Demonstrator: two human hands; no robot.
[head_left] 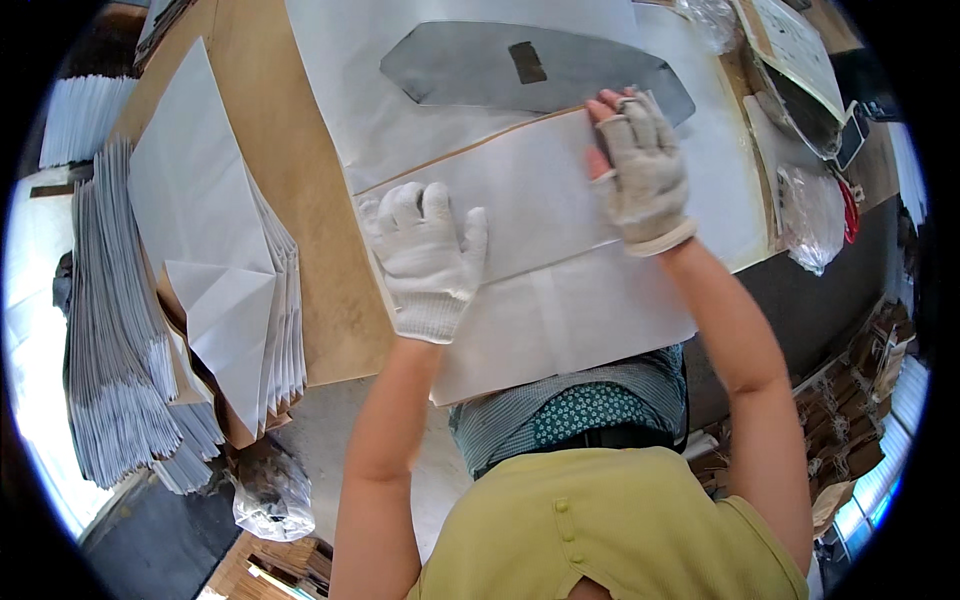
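My left hand [425, 250], in a white knit glove, lies flat with its fingers spread on a large white paper sheet [555, 310]. The sheet has a folded flap with a brown edge along its far side, and its near part hangs toward my lap. My right hand [640, 165] wears a worn glove that leaves some fingertips bare. It rests with fingers stretched out at the flap's far right corner. Just beyond lies a flat grey plate [460, 65] with pointed ends and a dark rectangle in its middle; my right fingertips reach its near edge.
On the left, folded white paper pieces [205, 170] lie on the brown tabletop [330, 300], beside a thick stack of folded paper [110, 330]. Clear plastic bags [810, 215] and a phone-like device [852, 135] are at the right edge. Brown bundles [850, 400] sit on the floor.
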